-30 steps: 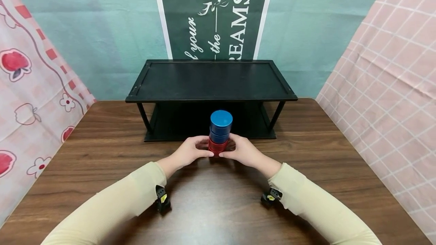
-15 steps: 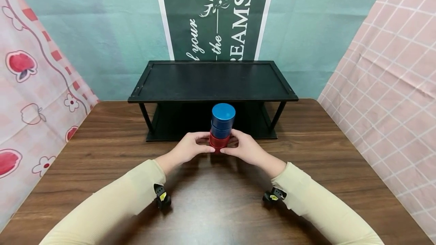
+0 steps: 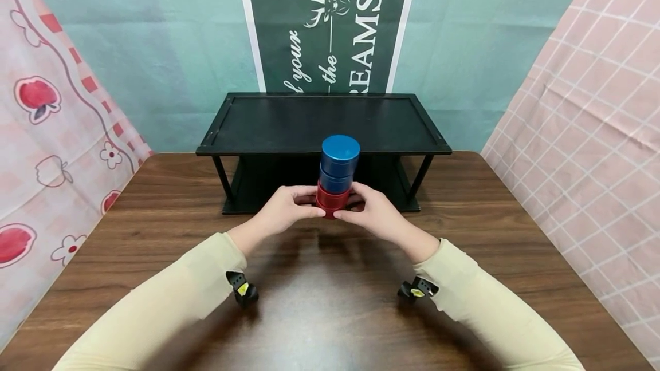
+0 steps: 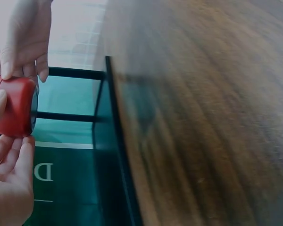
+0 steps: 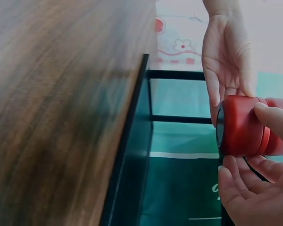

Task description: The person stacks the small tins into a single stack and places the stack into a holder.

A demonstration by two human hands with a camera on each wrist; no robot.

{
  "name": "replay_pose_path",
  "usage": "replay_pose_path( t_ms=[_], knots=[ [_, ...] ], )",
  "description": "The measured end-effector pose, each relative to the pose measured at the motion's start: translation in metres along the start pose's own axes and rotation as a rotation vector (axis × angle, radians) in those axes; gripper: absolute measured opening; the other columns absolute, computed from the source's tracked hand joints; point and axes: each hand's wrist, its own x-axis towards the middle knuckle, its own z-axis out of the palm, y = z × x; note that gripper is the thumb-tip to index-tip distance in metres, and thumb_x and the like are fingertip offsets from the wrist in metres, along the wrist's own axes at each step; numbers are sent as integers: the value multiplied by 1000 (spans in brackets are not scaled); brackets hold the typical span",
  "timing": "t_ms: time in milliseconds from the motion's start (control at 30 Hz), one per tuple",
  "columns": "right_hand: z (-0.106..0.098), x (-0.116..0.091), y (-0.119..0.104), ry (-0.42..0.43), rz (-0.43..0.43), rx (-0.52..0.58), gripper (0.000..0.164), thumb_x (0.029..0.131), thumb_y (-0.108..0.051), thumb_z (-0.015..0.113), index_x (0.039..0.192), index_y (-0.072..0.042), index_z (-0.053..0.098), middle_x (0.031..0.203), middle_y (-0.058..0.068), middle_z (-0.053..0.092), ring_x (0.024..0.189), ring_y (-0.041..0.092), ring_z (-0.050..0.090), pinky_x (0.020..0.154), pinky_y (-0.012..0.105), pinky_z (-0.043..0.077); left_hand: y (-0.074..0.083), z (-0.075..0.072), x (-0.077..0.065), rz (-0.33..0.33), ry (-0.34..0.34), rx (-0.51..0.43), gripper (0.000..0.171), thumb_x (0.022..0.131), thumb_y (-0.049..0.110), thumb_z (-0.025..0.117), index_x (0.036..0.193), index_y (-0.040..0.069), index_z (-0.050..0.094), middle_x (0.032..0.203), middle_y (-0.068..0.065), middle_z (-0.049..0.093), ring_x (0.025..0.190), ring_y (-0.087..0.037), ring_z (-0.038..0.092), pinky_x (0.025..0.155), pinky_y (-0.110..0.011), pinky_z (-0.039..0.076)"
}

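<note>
A stack of round canisters, blue canisters (image 3: pixel 338 162) above red canisters (image 3: pixel 332 199), stands upright between my hands in the head view. My left hand (image 3: pixel 281 210) grips the red part from the left, thumb on the near side and fingers behind. From the right, my right hand (image 3: pixel 380 215) grips the same red part in a mirrored way. Both wrist views show a dark round base (image 5: pixel 220 125) under the lowest red canister (image 4: pixel 16 106), raised off the table. The stack's top overlaps the front edge of the black rack's upper shelf in the head view.
A two-tier black rack (image 3: pixel 309 122) stands at the back of the wooden table (image 3: pixel 325 308), just beyond the hands. A teal and green printed cloth (image 3: pixel 454 44) hangs behind it. Patterned pink cloths (image 3: pixel 582 130) flank the table on both sides.
Both hands have lifted the stack upward from low by the tabletop. Its blue top has risen from below the upper shelf's front edge to overlapping it in the head view.
</note>
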Motion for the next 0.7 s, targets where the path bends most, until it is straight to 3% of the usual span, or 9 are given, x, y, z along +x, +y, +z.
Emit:
replay_pose_path(
  t_ms=[267,700],
  knots=[
    [-11,8,-9,36,20,-20,49,82,-27,73,123,-8,55,113,4,61,99,19,59,82,35,51,18,-7,6,7,23,-6,45,81,16,74,123,6,61,110,-8,66,101,-19,62,86,-35,49],
    [-36,24,-29,55,-50,-18,48,83,-25,72,124,-8,56,111,6,62,96,18,59,82,36,50,48,-24,19,14,44,-31,45,82,18,73,124,7,60,111,-6,66,101,-17,62,87,-34,49]
  ],
)
